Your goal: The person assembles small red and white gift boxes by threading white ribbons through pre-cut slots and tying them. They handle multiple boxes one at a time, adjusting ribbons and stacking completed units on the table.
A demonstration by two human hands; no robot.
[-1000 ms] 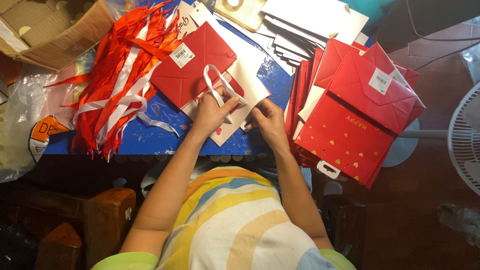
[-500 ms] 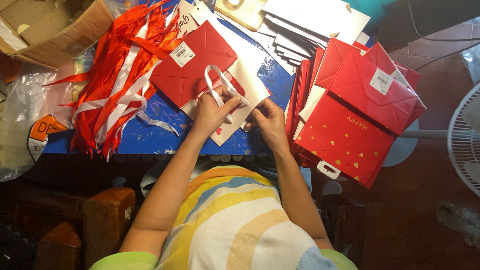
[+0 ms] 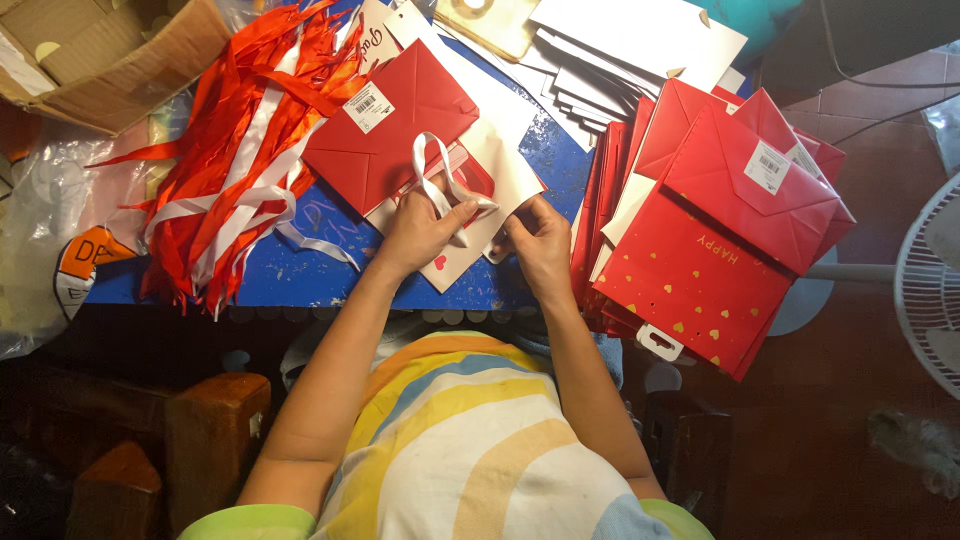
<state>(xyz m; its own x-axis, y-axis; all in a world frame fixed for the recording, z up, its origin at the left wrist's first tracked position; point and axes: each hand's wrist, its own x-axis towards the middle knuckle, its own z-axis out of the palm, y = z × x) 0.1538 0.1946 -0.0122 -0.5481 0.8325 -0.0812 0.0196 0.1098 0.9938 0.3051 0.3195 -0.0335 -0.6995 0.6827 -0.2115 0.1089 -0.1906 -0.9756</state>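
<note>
- Blue worn tabletop [image 3: 300, 270] carries a loose heap of red and white satin ribbons [image 3: 240, 150] at upper left, within reach.
- Flat red-and-cream paper gift bag [image 3: 470, 190] lies at centre, opening toward the person.
- Left hand [image 3: 420, 230] pinches its white ribbon handle [image 3: 440, 175], wrist bent.
- Right hand [image 3: 540, 240] grips the bag's edge, fingers curled.

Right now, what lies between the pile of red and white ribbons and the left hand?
In the head view, a flat red paper bag and bare blue tabletop.

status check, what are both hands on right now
Left hand pinching white ribbon loop. Right hand gripping flat white paper bag. Nothing between them.
</note>
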